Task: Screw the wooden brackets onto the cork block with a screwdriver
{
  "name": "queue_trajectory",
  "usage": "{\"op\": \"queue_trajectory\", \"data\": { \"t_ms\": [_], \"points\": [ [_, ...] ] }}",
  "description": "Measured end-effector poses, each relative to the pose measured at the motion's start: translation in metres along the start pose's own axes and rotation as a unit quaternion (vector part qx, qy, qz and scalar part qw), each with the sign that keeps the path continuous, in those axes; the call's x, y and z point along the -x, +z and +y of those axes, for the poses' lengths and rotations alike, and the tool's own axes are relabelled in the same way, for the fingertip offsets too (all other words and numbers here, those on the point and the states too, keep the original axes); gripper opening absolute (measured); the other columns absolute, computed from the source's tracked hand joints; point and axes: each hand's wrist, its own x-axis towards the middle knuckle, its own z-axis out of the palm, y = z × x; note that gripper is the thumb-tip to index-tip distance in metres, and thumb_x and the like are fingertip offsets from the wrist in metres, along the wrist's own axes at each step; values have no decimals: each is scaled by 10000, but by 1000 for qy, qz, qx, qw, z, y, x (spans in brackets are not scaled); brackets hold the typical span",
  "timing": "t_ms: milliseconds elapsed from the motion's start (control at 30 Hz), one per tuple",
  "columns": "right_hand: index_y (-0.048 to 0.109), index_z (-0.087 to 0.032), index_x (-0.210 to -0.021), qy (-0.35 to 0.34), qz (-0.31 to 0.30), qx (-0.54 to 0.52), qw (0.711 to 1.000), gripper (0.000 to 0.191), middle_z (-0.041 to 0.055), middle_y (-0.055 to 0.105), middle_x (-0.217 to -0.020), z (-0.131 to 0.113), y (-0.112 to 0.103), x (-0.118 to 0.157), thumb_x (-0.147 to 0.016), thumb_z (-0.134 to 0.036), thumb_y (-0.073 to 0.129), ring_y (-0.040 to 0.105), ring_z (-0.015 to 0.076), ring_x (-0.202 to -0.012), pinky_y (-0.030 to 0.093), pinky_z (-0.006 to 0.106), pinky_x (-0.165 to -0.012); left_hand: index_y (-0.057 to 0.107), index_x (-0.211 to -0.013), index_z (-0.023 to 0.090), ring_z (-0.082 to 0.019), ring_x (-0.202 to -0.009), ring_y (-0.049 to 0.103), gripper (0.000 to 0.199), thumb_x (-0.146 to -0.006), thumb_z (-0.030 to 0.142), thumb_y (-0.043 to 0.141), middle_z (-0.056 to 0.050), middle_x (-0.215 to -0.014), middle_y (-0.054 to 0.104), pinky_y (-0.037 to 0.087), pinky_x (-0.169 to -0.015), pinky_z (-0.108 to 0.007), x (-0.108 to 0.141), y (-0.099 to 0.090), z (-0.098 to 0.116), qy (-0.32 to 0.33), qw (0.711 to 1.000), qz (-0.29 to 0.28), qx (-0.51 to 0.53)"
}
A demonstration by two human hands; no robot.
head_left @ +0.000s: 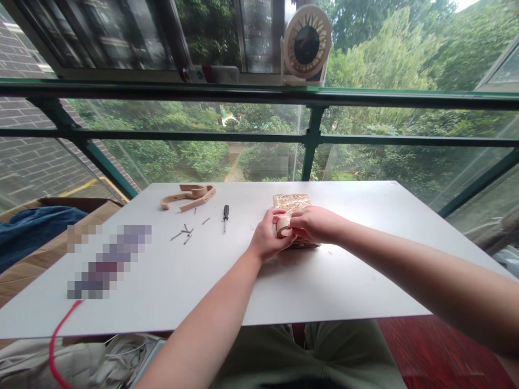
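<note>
- Left hand: clamped around a small beige rounded piece, over a flecked tan rectangular block.
- Right hand: fingers bent beside that piece; their grip I can't tell.
- Left of both hands: a black-handled metal screwdriver.

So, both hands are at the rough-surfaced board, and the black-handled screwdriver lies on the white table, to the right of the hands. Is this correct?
Not quite: the head view shows the black-handled screwdriver to the left of the hands, not the right. It does lie on the white table, and the left hand and right hand are at the rough-surfaced board.
</note>
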Motion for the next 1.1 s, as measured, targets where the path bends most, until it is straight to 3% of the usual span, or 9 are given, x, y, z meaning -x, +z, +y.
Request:
{"op": "queue_trajectory", "data": {
  "t_ms": [267, 567, 700, 767, 833, 900, 967, 1033, 1100],
  "points": [
    [702, -192, -984, 25, 5, -39, 999, 177, 58, 694, -946, -4, -12, 5, -878, -197, 560, 594, 152, -771, 391, 257, -660, 467, -1268, 235, -201, -912, 674, 661, -712, 403, 783, -48, -1025, 670, 561, -794, -319, 1, -2, 1, -3, 1000, -13, 7],
    [727, -205, -981, 25, 13, -47, 999, 181, 61, 702, -912, -3, -14, 4, -854, -201, 598, 609, 178, -768, 416, 300, -718, 469, -1281, 237, -196, -851, 672, 674, -716, 444, 774, -42, -1003, 673, 551, -778, -330, 2, -4, 2, -4, 1000, -19, -2],
    [726, -204, -1007, 57, 50, -53, 996, 203, 69, 716, -953, -2, -24, 11, -837, -187, 616, 629, 200, -813, 436, 322, -753, 494, -1293, 220, -249, -1024, 654, 671, -728, 470, 757, -79, -1070, 684, 508, -942, -388, 3, -7, 5, 23, 998, -37, 33],
    [722, -211, -995, 84, 83, -63, 991, 191, 59, 719, -956, 0, -32, 20, -853, -192, 597, 636, 200, -832, 447, 326, -773, 506, -1304, 197, -265, -1113, 628, 619, -800, 520, 663, -106, -1128, 674, 457, -1029, -416, 1, -11, 4, 50, 996, -19, 76],
    [718, -220, -952, 119, 125, -78, 982, 153, 44, 719, -938, 6, -38, 32, -871, -228, 588, 644, 192, -838, 458, 321, -782, 521, -1281, 181, -260, -1138, 621, 533, -890, 543, 511, -120, -1150, 666, 444, -1045, -428, -4, -17, -2, 56, 992, 46, 100],
    [712, -218, -934, 164, 172, -100, 966, 146, 46, 715, -939, 15, -40, 47, -882, -277, 588, 646, 179, -803, 471, 304, -736, 554, -1192, 180, -251, -1107, 630, 415, -925, 486, 470, -119, -1126, 663, 485, -976, -408, -10, -28, -12, 10, 987, 156, 36],
    [701, -204, -920, 220, 230, -121, 940, 166, 64, 719, -928, 29, -34, 65, -889, -320, 586, 658, 200, -853, 479, 306, -726, 569, -1156, 197, -264, -1145, 603, 349, -889, 421, 539, -116, -1177, 638, 473, -995, -418, -15, -44, -24, -54, 960, 253, -104],
    [686, -186, -899, 276, 279, -147, 908, 203, 77, 724, -890, 44, -20, 83, -895, -358, 578, 670, 215, -861, 491, 326, -760, 583, -1161, 219, -306, -1259, 525, 383, -824, 394, 624, -124, -1258, 583, 391, -1098, -462, -18, -62, -37, -130, 917, 286, -245],
    [676, -176, -877, 320, 301, -182, 880, 245, 82, 728, -834, 57, 2, 101, -899, -391, 562, 684, 222, -816, 501, 322, -706, 575, -1212, 249, -348, -1327, 460, 493, -766, 424, 686, -137, -1352, 508, 356, -1125, -488, -18, -77, -50, -230, 884, 249, -321]
  ]
}}
